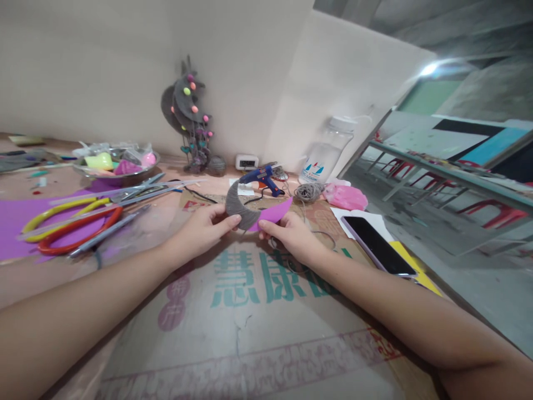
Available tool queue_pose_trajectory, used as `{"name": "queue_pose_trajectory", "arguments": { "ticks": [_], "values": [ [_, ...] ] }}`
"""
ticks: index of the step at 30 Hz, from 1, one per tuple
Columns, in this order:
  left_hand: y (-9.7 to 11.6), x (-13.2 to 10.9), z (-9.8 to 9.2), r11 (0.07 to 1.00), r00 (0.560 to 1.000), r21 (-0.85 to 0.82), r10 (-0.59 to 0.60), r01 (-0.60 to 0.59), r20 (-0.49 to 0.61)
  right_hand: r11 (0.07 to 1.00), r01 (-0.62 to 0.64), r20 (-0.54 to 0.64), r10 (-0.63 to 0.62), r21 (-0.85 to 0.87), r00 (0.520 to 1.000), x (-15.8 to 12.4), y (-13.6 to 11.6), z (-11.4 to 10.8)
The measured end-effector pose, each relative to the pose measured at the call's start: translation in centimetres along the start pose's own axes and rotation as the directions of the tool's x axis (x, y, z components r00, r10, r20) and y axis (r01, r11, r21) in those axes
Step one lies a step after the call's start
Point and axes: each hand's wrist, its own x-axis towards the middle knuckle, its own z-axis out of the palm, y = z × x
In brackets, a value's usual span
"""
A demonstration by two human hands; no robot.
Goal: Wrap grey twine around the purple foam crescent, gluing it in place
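Observation:
A crescent moon shape is held up between both hands over the cardboard sheet. Grey yarn covers its left part; the right tip is bare purple. My left hand pinches the yarn-wrapped part, thumb in front. Closed on the purple end, my right hand has its thumb near where the yarn stops. A strand of grey yarn loops under and beside the right hand, and a ball of grey yarn lies just beyond it. Behind the crescent rests a blue glue gun.
Scissors with yellow and red handles lie at left on purple sheets, before a metal bowl. A bottle, pink bag and phone are at right. Decorated grey moons lean on the wall.

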Motion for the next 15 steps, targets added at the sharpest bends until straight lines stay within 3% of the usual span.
{"name": "queue_pose_trajectory", "arguments": {
  "ticks": [5,15],
  "values": [
    [0.05,0.02,0.0,1.0,1.0,0.005,0.006,-0.006,-0.001,0.999,0.037,-0.002,-0.037,0.012,0.999,0.14,0.11,-0.07],
    [-0.34,0.16,-0.12,0.999,1.0,0.029,-0.013,0.014,-0.028,1.0,-0.015,0.108,0.017,-0.015,0.994,0.09,-0.45,-0.14]
  ]
}}
